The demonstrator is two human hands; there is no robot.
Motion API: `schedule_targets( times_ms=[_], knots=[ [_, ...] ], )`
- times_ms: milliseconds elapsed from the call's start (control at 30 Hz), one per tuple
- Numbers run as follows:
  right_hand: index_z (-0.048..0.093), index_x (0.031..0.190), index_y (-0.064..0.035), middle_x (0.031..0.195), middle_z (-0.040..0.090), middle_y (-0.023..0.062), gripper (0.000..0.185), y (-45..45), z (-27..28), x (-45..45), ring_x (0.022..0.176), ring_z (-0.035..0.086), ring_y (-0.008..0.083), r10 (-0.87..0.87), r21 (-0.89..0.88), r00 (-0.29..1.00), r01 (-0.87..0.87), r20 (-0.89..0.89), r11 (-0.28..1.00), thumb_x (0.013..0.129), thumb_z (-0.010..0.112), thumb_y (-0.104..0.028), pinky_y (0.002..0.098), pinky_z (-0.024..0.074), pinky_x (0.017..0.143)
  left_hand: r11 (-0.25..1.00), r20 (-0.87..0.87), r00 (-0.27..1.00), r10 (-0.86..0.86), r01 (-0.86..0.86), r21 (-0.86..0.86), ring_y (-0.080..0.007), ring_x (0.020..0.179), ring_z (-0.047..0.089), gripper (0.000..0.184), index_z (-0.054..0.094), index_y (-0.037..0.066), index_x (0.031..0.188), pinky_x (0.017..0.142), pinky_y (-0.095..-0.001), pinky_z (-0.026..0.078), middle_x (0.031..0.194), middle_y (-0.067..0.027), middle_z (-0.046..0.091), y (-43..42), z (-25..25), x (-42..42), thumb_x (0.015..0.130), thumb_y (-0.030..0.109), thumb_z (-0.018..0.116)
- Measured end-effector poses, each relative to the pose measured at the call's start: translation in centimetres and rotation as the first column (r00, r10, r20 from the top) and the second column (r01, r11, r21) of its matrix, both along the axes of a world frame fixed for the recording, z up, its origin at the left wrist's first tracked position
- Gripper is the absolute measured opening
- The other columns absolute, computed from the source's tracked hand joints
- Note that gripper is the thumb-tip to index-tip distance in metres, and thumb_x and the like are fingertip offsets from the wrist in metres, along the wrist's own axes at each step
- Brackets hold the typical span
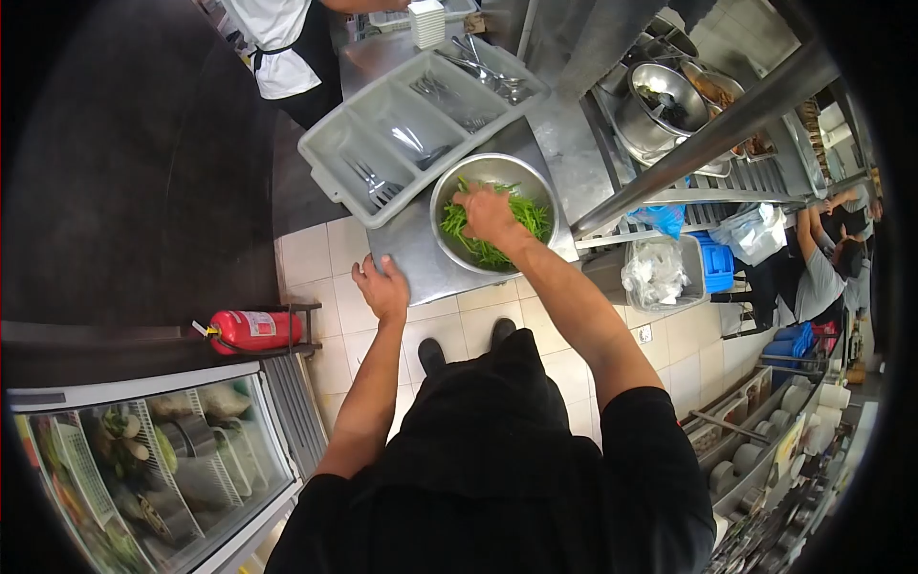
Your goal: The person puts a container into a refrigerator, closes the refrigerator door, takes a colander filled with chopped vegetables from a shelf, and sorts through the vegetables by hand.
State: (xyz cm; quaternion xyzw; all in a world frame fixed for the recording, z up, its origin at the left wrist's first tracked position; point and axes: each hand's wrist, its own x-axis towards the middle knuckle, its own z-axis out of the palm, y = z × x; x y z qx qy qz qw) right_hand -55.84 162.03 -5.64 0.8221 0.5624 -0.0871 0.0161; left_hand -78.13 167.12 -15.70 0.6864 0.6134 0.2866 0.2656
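A round steel bowl (448,251) on the steel table (430,273) holds thin green vegetable strips (528,212). My right hand (488,212) reaches down into the bowl, fingers curled into the strips, with the fingertips partly hidden. At the table's near left corner, my left hand (384,287) is open and holds nothing; its fingers are apart beside the edge. Just behind the bowl lies a grey cutlery tray (320,158), with forks, spoons and other cutlery spread over its compartments.
A stack of white dishes (427,24) stands behind the tray, near a person in white (277,48). Right of the table are a slanting metal post (688,143), a pot (650,124) and a grey bin (693,268). On the left are a fire extinguisher (253,330) and a glass-topped fridge (163,469).
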Motion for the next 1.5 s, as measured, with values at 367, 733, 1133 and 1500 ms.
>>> schedule_targets(
  times_ms=[367,733,1133,1500],
  knots=[
    [0.064,0.103,-0.0090,0.116,0.060,0.0127,0.045,-3.5,5.6,7.5,0.112,0.055,0.0331,0.440,0.396,0.792,-0.275,-0.422,0.876,0.061,0.074,0.001,0.0375,0.0454,0.097,1.000,0.002,1.000,0.001,-0.001,0.006,-0.0482,0.125,0.040,0.050,0.047,-0.001,0.130,0.104,-0.0509,0.036,0.141,-0.0325,0.031,0.2,-0.2,0.2,0.095,0.036,0.047],
    [0.034,0.144,-0.0219,0.148,0.030,0.0271,0.101,-5.9,4.4,2.5,0.133,0.035,0.0480,0.025,-0.126,0.990,-0.042,-0.137,0.991,0.056,0.084,-0.019,0.0537,0.0375,0.106,1.000,-0.042,0.999,0.015,-0.015,-0.014,-0.0448,0.127,0.040,0.053,0.048,0.001,0.131,0.105,-0.0484,0.036,0.142,-0.0285,0.032,0.4,-0.5,0.2,0.095,0.039,0.047],
    [0.072,0.088,-0.0114,0.092,0.066,0.0100,0.024,0.7,-1.4,0.5,0.096,0.058,0.0254,0.292,0.349,0.954,-0.295,0.063,0.889,0.068,0.075,-0.024,0.0411,0.0421,0.088,1.000,-0.019,1.000,0.023,-0.023,-0.003,-0.0462,0.124,0.043,0.051,0.049,0.002,0.129,0.103,-0.0490,0.037,0.142,-0.0293,0.031,0.5,-0.5,0.1,0.095,0.040,0.046],
    [0.067,0.105,-0.0055,0.090,0.068,0.0207,0.030,-3.1,5.5,7.4,0.087,0.065,0.0376,0.126,0.303,0.883,0.019,-0.452,0.953,0.076,0.066,-0.012,0.0435,0.0510,0.081,1.000,-0.037,0.999,0.021,-0.021,-0.012,-0.0472,0.123,0.043,0.051,0.048,0.001,0.129,0.103,-0.0502,0.037,0.142,-0.0305,0.031,0.2,0.0,0.4,0.095,0.038,0.047]
  ],
)
